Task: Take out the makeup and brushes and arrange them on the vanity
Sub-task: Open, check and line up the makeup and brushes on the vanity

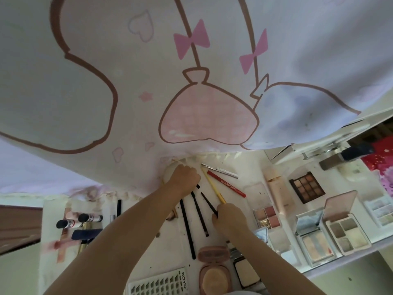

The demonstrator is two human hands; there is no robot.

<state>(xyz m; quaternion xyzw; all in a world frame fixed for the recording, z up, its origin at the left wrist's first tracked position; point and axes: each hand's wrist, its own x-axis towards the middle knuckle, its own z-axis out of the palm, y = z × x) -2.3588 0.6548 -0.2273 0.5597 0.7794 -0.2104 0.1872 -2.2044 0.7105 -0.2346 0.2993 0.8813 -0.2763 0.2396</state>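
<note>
Head view: a yellow pencil (212, 186) lies slanted on the white surface (251, 167), its near end pinched in the right hand (230, 219), whose fingers are curled tight around it. Just beside it lie a red pencil (226, 184) with printed lettering and a silver stick (219, 170). To the left, three thin black brushes (198, 213) fan out side by side. The left hand (185, 176) is closed into a fist at their far ends, against a cream pouch (170, 170); what it grips I cannot tell. Open eyeshadow palettes (307, 187) sit to the right, a round powder compact (214, 271) near the bottom edge. A cartoon-printed cloth (148, 81) hangs above.
</note>
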